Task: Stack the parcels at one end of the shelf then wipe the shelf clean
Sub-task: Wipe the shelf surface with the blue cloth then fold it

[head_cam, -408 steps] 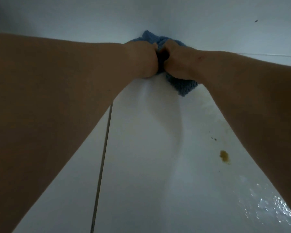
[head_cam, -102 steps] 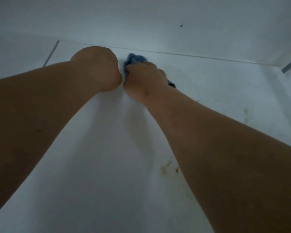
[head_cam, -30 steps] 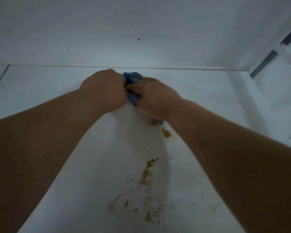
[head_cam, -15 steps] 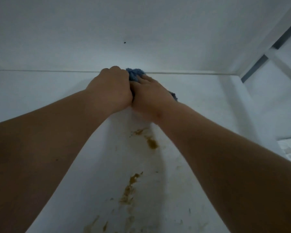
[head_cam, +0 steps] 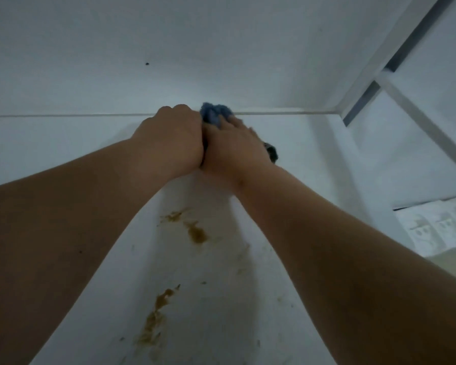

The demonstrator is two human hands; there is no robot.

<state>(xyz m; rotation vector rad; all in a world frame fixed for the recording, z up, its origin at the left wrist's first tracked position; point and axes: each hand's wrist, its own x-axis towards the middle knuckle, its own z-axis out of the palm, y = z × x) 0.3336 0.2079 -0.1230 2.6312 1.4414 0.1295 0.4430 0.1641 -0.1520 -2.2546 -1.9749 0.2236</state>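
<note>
Both my hands press a blue cloth onto the white shelf close to its back edge. My left hand is a fist over the cloth's left part. Pressed against it, my right hand lies over the right part, fingers bent down onto the fabric. Only the cloth's top and a dark corner show past the hands. Brown smears and a longer streak lie on the shelf between my forearms. No parcels are in view.
The white back wall rises just beyond the cloth. A white frame post and brace close the shelf's right end. Beyond it, low at the right, lies a pale printed sheet.
Both hands have pushed the cloth away from me to the shelf's back edge, uncovering brown smears nearer me. My view has turned slightly right.
</note>
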